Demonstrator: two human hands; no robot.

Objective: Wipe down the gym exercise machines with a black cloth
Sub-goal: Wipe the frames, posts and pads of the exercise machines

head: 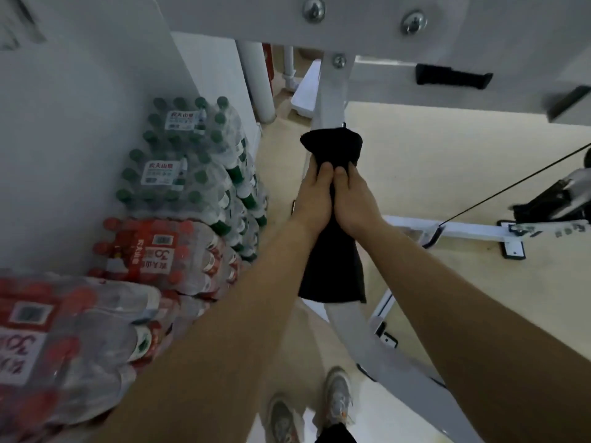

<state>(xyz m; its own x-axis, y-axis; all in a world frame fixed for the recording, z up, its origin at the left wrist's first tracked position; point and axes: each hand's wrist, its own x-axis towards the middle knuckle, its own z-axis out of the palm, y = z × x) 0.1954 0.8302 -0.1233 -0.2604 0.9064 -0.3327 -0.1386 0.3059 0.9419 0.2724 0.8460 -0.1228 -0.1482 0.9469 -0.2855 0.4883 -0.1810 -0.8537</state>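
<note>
The white machine frame (256,14) spans the view above and beyond both hands, with bolts in its top beam. A pale wall (80,123) rises to the left of the left hand. Against it, stacked on the floor, are shrink-wrapped packs of red-labelled bottles (160,254) beside the left forearm and packs of green-capped bottles (192,161) further out, level with the hands.

A slanted white post (331,91) of the frame runs from the beam down between the forearms toward the person. The black cloth (332,148) is wrapped around this post; it bunches just past the fingertips and hangs in a flap below the wrists.

The left hand (315,199) and right hand (355,203) sit pressed together, side by side. Each is curled round the cloth and the post within it.

To the right of the right hand, a thin black cable (511,183) slants toward a white base bar (463,233). Below the forearms stand two grey shoes (335,398).
</note>
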